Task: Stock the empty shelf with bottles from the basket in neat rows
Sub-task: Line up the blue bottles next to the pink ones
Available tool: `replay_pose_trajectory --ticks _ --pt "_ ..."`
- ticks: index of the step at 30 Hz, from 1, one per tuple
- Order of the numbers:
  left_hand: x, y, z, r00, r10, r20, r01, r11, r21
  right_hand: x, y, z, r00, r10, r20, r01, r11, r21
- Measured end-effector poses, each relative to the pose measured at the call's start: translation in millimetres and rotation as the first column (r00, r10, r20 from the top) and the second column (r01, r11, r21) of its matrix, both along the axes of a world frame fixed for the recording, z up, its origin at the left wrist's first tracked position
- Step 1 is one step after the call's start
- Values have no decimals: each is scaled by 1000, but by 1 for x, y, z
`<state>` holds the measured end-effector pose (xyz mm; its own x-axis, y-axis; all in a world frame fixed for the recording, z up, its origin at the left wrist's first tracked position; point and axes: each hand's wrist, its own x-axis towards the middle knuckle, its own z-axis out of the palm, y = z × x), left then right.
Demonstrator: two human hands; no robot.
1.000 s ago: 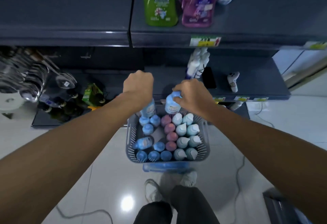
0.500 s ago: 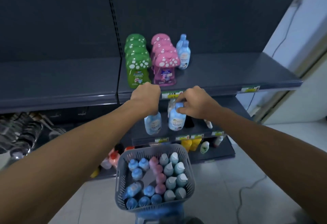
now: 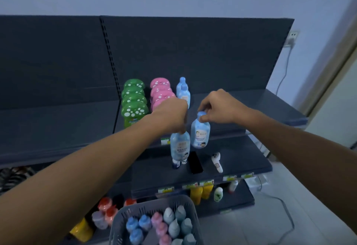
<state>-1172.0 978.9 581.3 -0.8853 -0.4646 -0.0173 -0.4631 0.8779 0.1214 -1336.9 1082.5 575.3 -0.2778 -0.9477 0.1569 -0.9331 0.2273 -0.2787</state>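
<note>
My left hand (image 3: 172, 117) grips a light-blue bottle (image 3: 180, 146) by its cap, and the bottle hangs in front of the dark shelf's edge. My right hand (image 3: 220, 107) pinches the cap of a second light-blue bottle (image 3: 200, 132) a little higher and to the right. On the top shelf (image 3: 241, 105) stand a row of green mushroom-cap bottles (image 3: 134, 105), a row of pink ones (image 3: 161, 94) and two light-blue bottles (image 3: 183, 92) behind my hands. The grey basket (image 3: 123, 215) sits at the bottom, holding several blue, pink and teal bottles.
The shelf below holds a black phone (image 3: 195, 162) and a white device (image 3: 216, 161). Yellow bottles (image 3: 201, 192) and small items stand on the lowest shelf, orange-capped bottles (image 3: 106, 208) at lower left. A cable (image 3: 284, 206) runs across the floor at right.
Both hands have lifted a blue bottle each out of the basket and up to the level of the top shelf's edge. The view has tilted upward.
</note>
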Motion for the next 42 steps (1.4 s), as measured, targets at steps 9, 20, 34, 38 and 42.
replay_pose_trajectory --ticks 9,20,34,38,42 --pt "-76 -25 12 997 33 -72 -33 999 5 -77 -56 19 995 99 -28 -99 995 18" --pt "-124 -59 11 980 183 -81 -187 982 -40 -129 -118 2 969 247 1 -247 969 9" --pt "-142 -74 -5 964 261 -44 -257 963 77 -138 -150 -18 941 330 67 -333 943 28" --pt "-145 -74 -8 962 267 -57 -261 961 92 -139 -151 -21 944 318 88 -321 947 12" --pt "-147 -75 -10 962 265 -66 -258 961 100 -140 -155 -24 947 306 97 -309 951 20"
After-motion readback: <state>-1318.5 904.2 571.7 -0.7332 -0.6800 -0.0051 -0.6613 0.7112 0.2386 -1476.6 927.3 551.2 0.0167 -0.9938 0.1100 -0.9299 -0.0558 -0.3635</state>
